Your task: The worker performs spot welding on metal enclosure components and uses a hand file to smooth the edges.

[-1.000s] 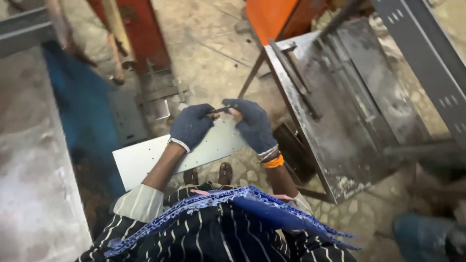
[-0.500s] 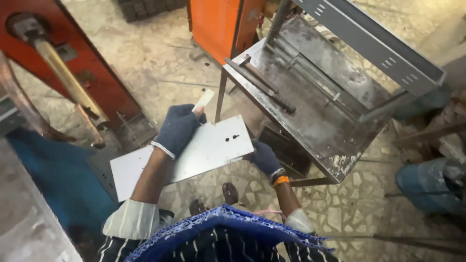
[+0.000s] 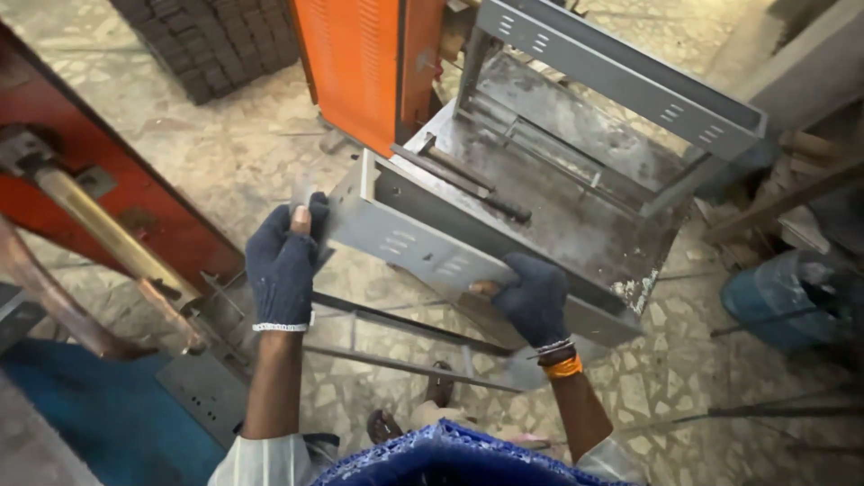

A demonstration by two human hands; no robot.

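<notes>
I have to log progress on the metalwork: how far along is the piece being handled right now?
Done: the grey sheet-metal channel is bent into a U, with slots punched in its side. In hand: the gloved left hand grips its near end and the gloved right hand its lower edge, holding it beside the steel work table. Left: it is not set down; a similar slotted channel already rests there.

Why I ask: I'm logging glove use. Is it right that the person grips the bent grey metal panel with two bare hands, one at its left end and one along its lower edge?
Not quite. The head view shows both the left hand and the right hand in dark blue knit gloves, not bare. The rest holds: they grip the bent grey metal panel at its left end and lower edge.
</notes>
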